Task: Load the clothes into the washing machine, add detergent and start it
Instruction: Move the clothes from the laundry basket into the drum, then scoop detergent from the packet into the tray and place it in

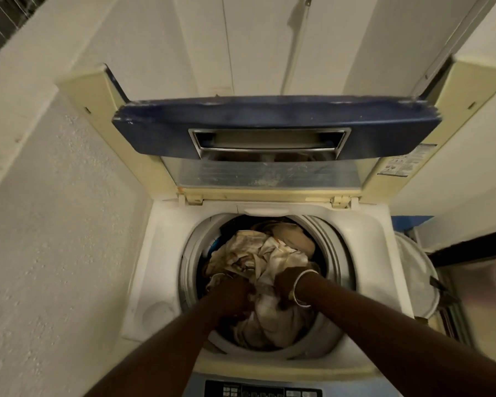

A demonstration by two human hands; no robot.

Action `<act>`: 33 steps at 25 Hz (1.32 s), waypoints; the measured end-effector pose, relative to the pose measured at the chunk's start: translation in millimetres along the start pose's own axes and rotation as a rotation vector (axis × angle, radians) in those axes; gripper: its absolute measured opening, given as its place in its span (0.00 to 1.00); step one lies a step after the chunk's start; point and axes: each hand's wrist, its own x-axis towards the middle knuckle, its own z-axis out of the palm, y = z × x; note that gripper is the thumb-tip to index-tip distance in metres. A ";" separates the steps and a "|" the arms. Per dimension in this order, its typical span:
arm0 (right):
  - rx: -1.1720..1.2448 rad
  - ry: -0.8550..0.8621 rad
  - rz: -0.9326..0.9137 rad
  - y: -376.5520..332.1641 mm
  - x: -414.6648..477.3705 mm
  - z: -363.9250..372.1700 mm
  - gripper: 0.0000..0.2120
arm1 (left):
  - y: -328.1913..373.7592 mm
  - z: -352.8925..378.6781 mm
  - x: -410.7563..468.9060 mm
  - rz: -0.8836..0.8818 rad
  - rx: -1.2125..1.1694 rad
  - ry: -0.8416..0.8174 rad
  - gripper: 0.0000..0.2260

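Note:
A white top-loading washing machine (161, 242) stands below me with its lid (272, 124) folded up and back. Its round drum (332, 245) holds a pile of crumpled cream and beige clothes (272, 253). Both my arms reach down into the drum. My left hand (232, 290) is buried in the cloth at the near left, its fingers curled into the fabric. My right hand (287, 282), with bangles at the wrist, grips the cloth beside it. The fingertips of both hands are hidden by folds. The control panel (258, 391) shows at the bottom edge.
A white textured wall (55, 224) runs close along the left of the machine. A white round tub or basket (418, 276) sits at the right, against the machine's side. White panels and a hanging pipe (295, 53) stand behind the lid.

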 end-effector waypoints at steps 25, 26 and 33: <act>2.757 0.769 0.057 -2.9 5.9 -76.5 0.07 | 92.3 -113.6 5.8 -0.041 -1.867 0.443 0.13; 2.762 0.760 0.040 -2.6 7.2 -74.9 0.08 | 90.9 -112.9 7.9 -0.026 -1.869 0.445 0.15; 2.618 0.787 0.152 -1.2 22.1 -70.6 0.11 | 89.4 -108.0 19.4 -0.005 -1.805 0.519 0.18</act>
